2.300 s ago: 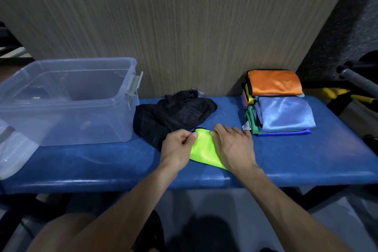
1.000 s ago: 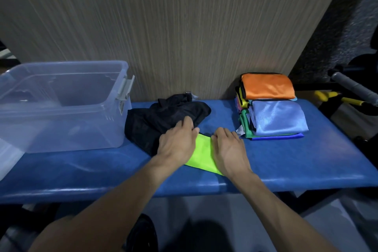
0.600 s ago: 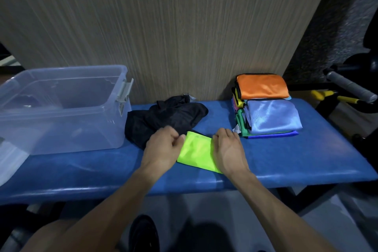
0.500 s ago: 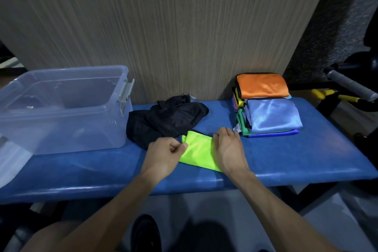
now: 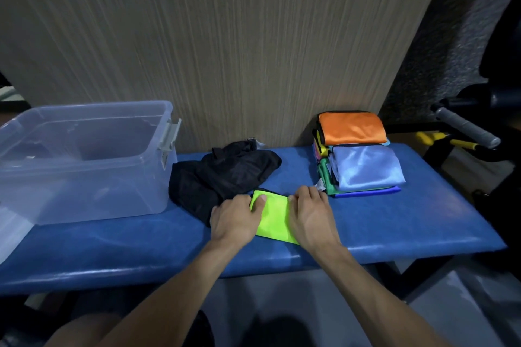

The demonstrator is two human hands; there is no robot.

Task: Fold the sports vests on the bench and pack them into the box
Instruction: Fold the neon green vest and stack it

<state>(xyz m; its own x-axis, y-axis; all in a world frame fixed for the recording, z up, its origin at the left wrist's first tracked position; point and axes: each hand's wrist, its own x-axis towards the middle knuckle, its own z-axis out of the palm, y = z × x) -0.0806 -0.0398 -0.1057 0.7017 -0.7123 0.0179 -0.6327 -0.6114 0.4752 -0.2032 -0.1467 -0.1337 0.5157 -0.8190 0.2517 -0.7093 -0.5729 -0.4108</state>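
Note:
A neon green vest (image 5: pixel 275 215), folded small, lies near the front edge of the blue bench (image 5: pixel 408 222). My left hand (image 5: pixel 235 217) grips its left edge, thumb on top of the fabric. My right hand (image 5: pixel 310 215) lies flat on its right side, pressing it down. A crumpled black vest (image 5: pixel 222 175) lies just behind and left of the green one. At the right stands a stack of folded vests (image 5: pixel 363 166), light blue on top in front, orange (image 5: pixel 352 127) behind. The clear plastic box (image 5: pixel 84 160) stands open on the bench's left end.
A wood-grain wall panel (image 5: pixel 225 36) rises directly behind the bench. To the right stands gym equipment with a grey padded bar (image 5: pixel 465 127) and yellow handles (image 5: pixel 451 142). The box lid (image 5: pixel 11 231) leans at the far left. My knee shows below the bench.
My left hand has slid right from the green vest's left corner onto the fabric, narrowing the visible green patch. My right hand has kept pressing the right side.

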